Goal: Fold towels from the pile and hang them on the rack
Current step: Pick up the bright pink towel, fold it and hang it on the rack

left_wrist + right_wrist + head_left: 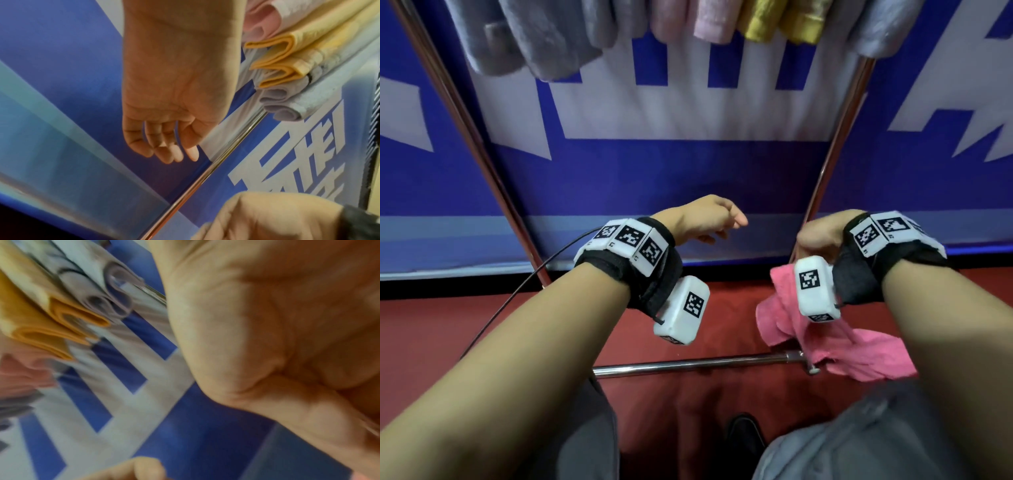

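Open gap btwn 2 rack poles (835,144)

The right hand (816,236) was curled toward the rack's upright pole (835,144), and its own back hid the fingers, so no grip on the pink towel (859,356) below could be made out. The hanging towels (619,31) were cut off by the head view's top edge. The right wrist view was smeared by blur, the palm (267,337) filling most of it.
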Demonstrator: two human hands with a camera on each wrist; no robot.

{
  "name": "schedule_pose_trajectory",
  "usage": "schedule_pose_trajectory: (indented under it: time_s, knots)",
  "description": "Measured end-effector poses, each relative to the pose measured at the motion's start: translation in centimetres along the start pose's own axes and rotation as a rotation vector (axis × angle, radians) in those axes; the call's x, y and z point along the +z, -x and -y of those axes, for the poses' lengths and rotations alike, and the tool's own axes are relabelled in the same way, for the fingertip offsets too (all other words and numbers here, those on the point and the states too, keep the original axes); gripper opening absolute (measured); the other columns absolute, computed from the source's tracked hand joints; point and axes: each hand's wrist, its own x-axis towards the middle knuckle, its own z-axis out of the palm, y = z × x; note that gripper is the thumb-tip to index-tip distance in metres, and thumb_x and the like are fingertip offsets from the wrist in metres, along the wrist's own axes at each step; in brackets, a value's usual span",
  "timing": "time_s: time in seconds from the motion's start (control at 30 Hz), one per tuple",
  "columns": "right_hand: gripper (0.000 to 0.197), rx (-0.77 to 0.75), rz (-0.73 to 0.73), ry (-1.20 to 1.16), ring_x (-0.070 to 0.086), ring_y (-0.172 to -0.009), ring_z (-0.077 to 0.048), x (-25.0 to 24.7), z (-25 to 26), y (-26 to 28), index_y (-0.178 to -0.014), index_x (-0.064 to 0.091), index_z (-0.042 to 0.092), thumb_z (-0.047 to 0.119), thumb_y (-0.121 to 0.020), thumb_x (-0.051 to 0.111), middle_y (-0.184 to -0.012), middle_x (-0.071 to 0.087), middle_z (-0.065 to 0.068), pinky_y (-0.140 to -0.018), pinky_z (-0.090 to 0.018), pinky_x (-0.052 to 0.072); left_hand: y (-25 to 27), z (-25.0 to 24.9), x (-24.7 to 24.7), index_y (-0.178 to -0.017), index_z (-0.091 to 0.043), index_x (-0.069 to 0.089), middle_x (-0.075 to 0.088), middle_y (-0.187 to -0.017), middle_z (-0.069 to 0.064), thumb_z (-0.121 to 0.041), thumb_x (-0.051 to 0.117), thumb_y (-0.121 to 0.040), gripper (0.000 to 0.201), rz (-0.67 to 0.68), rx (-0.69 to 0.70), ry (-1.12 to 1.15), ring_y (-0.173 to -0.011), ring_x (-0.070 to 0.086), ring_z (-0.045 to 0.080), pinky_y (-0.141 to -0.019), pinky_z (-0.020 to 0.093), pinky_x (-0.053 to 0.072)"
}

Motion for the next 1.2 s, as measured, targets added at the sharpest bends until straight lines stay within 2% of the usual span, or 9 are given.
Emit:
schedule_pose_trajectory:
  time_s: [0.07,0.17,0.37,0.67,0.83,0.93,1.03,1.13,1.2]
  knots:
    - [0.024,-0.047,0.047,-0.082,0.052,-0.055,-0.011,-0.7,0.6,0.0,-0.071,0.049,0.011,-0.003,-0.09,0.048,-0.062,0.055,-0.001,-0.035,-0.011,0.042,0.6,-0.4,-0.5,-0.079,-0.023,0.057,0.053,-0.079,-0.005,-0.004,0.045,-0.092,0.026,-0.022,0.015,0.033,-0.068,0.048,0.008,-0.06,0.022,0.038]
    - [0.017,-0.134,0.092,-0.258,0.049,-0.059,-0.015,-0.9,2.3,0.4,-0.075,0.056,0.004,-0.005,-0.087,0.048,-0.071,0.052,-0.008,-0.042,-0.018,0.047,1.4,-0.6,-1.2,-0.078,-0.023,0.058,0.052,-0.073,-0.005,-0.004,0.046,-0.091,0.026,-0.057,0.027,0.075,-0.067,0.049,0.008,-0.059,0.022,0.036]
    - [0.031,-0.318,0.043,-0.419,0.04,-0.053,-0.014,-0.4,5.8,1.7,-0.073,0.059,-0.004,-0.014,-0.082,0.03,-0.075,0.048,-0.014,-0.052,-0.022,0.031,2.8,-0.2,-3.2,-0.075,-0.022,0.056,0.051,-0.066,-0.005,0.0,0.045,-0.087,0.028,-0.139,0.003,0.067,-0.063,0.047,0.007,-0.057,0.021,0.032]
    - [0.03,-0.522,-0.038,-0.653,0.042,-0.052,-0.014,-0.5,8.8,2.3,-0.073,0.06,-0.003,-0.012,-0.08,0.032,-0.099,0.047,-0.022,-0.054,-0.02,0.037,4.0,1.6,-5.7,-0.112,-0.013,0.058,0.055,-0.097,-0.001,-0.013,0.063,-0.084,0.028,-0.131,-0.086,-0.125,-0.087,0.048,0.013,-0.073,0.028,0.04]
    - [0.033,-0.624,-0.122,-0.703,0.042,-0.054,-0.015,-0.2,9.7,3.1,-0.073,0.059,0.002,-0.013,-0.08,0.031,-0.099,0.047,-0.024,-0.058,-0.021,0.036,4.4,1.3,-5.7,-0.097,-0.02,0.059,0.054,-0.09,-0.001,-0.012,0.057,-0.084,0.016,-0.16,-0.054,-0.095,-0.084,0.047,0.015,-0.065,0.025,0.037]
    - [0.036,-0.626,-0.26,-0.66,0.047,-0.064,-0.017,-0.2,9.8,2.6,-0.093,0.068,-0.001,-0.015,-0.078,0.038,-0.095,0.06,-0.026,-0.063,-0.024,0.037,4.3,0.7,-6.1,-0.089,-0.014,0.055,0.049,-0.078,0.003,-0.012,0.052,-0.077,0.012,-0.217,-0.036,0.058,-0.07,0.045,0.016,-0.062,0.025,0.038]
    - [0.042,-0.555,-0.305,-0.513,0.043,-0.059,-0.014,0.7,9.4,0.9,-0.117,0.062,0.003,-0.01,-0.081,0.045,-0.074,0.056,-0.01,-0.056,-0.024,0.036,4.0,0.3,-6.0,-0.083,-0.009,0.053,0.047,-0.066,0.002,-0.009,0.042,-0.09,0.013,-0.29,-0.042,0.274,-0.059,0.045,0.014,-0.057,0.024,0.041]
    - [0.058,-0.526,-0.225,-0.327,0.057,-0.08,-0.019,2.3,8.6,-1.1,-0.135,0.044,0.008,0.005,-0.08,0.063,-0.114,0.057,-0.008,-0.06,-0.026,0.044,3.7,0.1,-5.7,-0.08,-0.011,0.051,0.05,-0.068,0.003,-0.011,0.039,-0.094,0.019,-0.322,-0.023,0.429,-0.062,0.05,0.015,-0.057,0.027,0.045]
    - [0.071,-0.598,-0.262,-0.235,0.059,-0.104,-0.02,2.8,8.2,-2.2,-0.137,0.041,0.008,0.009,-0.074,0.073,-0.128,0.055,-0.007,-0.081,-0.031,0.05,3.6,-0.1,-5.7,-0.079,-0.012,0.05,0.052,-0.07,0.003,-0.012,0.039,-0.095,0.02,-0.326,-0.015,0.432,-0.065,0.052,0.016,-0.061,0.029,0.047]
